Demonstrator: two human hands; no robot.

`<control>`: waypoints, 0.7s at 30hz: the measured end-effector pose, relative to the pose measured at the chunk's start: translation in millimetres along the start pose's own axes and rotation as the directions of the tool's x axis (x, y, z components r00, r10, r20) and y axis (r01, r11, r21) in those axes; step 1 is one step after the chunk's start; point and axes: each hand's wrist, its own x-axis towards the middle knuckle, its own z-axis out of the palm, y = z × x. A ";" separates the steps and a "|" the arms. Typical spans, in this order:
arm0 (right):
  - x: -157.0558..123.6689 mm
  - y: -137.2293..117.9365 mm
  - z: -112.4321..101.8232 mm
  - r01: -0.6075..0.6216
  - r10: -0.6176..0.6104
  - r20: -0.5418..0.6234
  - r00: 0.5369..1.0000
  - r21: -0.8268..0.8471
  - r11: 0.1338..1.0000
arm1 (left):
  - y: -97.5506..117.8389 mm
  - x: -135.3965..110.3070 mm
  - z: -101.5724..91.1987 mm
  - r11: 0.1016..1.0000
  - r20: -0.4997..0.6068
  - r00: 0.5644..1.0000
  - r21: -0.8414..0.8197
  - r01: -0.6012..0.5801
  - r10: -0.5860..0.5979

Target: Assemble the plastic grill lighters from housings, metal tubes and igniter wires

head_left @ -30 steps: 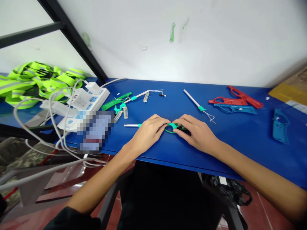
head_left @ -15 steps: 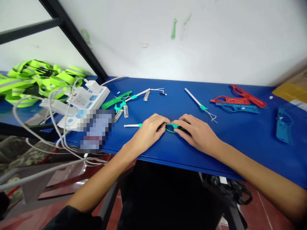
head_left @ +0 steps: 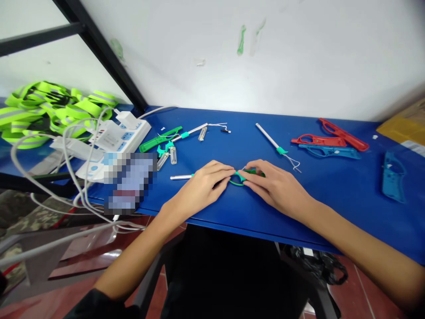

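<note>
A long-nosed lighter (head_left: 237, 181) with a green shell and a teal trigger lies between my hands at the front of the blue table. Its metal tube (head_left: 180, 177) sticks out to the left, past my left hand (head_left: 210, 184). The left fingers are closed over the lighter's left part and hide it. My right hand (head_left: 272, 182) pinches at the trigger area and the right part of the shell. What sits inside the shell there is mostly hidden by the fingers.
Loose lighter parts lie behind: a green shell half (head_left: 161, 139), clear fuel tanks (head_left: 173, 155), a metal tube with wires (head_left: 271, 138), and red (head_left: 343, 134) and blue shell halves (head_left: 393, 177). A power strip (head_left: 133, 133), cables and a phone (head_left: 131, 181) crowd the left.
My right fingers have shifted slightly on the lighter, and more of the green shell shows beside them. Both hands stay on it. The view has moved a little.
</note>
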 end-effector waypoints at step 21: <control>-9.8 18.8 -23.8 0.081 -0.093 0.053 0.994 0.183 0.980 | 12.9 -3.6 0.4 0.977 0.088 0.996 0.213 -0.024 0.006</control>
